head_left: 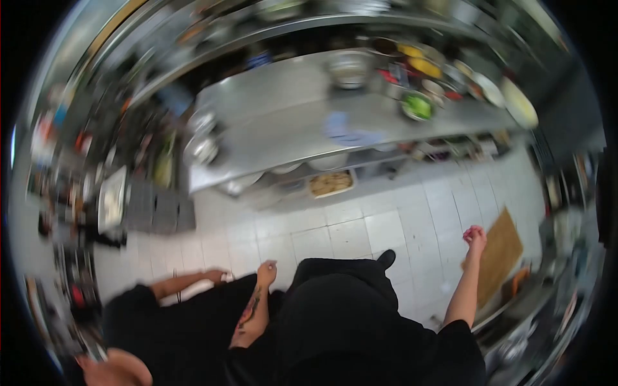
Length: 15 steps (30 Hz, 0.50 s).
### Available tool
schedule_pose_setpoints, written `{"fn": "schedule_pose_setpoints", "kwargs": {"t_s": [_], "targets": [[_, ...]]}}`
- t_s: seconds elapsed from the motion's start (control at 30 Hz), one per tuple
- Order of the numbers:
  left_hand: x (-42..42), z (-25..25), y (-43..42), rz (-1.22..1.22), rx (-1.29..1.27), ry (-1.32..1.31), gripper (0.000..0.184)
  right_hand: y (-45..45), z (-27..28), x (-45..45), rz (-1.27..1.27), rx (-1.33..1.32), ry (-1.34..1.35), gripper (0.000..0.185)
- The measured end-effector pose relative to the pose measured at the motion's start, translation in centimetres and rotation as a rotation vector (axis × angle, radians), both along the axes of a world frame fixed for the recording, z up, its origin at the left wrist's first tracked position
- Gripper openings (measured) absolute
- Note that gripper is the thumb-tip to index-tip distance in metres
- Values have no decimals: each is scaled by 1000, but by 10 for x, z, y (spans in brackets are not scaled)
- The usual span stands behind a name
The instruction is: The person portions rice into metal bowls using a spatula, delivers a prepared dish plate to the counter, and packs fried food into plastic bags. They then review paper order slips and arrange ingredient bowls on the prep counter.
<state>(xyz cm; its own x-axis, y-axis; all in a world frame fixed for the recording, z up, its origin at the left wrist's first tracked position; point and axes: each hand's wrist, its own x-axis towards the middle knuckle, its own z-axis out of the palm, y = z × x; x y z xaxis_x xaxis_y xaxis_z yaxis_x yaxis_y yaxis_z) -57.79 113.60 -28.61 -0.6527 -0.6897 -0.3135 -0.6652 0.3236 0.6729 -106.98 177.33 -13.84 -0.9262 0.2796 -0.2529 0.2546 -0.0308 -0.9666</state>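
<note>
My left hand [267,271] hangs low over the tiled floor, its fingers loosely curled and nothing visible in it. My right hand [475,237] is stretched out to the right, with its fingers curled in and no object showing. Beside that right forearm lies a brown board or mat [501,254]. Neither hand touches the steel counter [270,128] ahead. Close to my left hand is another person's hand [216,275].
A co-worker in black [187,321] stands close on my left. On the counter are a metal bowl [349,69], a bowl of green leaves [417,106] and blue cloths [347,132]. A tray of brownish food [331,183] sits low beneath it. Grey drawers [158,206] stand at left.
</note>
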Motion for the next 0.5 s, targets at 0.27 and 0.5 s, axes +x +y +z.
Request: {"fn": "schedule_pose_setpoints", "kwargs": {"t_s": [0.27,0.5], "targets": [[116,56,-268,-1116,-59,-775,57,-311,-64,73,1625,822,-78,23],[109,18,-15,54,240,-471,37,-480,-34,86,1252,861,458,18]]}}
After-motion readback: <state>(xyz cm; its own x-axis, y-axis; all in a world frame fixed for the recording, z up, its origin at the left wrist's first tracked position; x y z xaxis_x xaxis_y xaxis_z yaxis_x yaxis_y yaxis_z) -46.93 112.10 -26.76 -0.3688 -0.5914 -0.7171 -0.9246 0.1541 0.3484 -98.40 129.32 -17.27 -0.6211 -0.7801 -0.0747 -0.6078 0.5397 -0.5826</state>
